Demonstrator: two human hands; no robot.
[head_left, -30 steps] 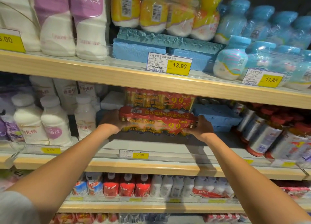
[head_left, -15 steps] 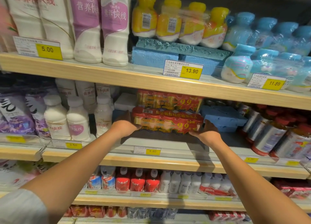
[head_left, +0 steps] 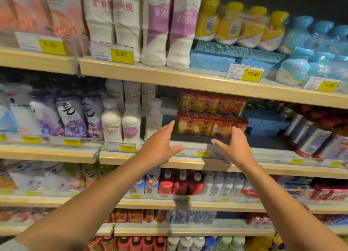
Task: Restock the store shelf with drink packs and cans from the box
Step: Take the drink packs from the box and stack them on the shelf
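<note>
Your left hand (head_left: 160,147) and right hand (head_left: 234,149) are spreading open, releasing the pack (head_left: 209,125) they were gripping a moment ago, which is now sitting on the middle shelf (head_left: 188,164) before a second pack (head_left: 212,102), so this placement is appearing complete.

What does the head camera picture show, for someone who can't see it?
A person's open left hand and right hand hover at the ends of a red and yellow drink pack sitting on a store shelf. White bottles stand to its left and a blue block lies to its right.
</note>
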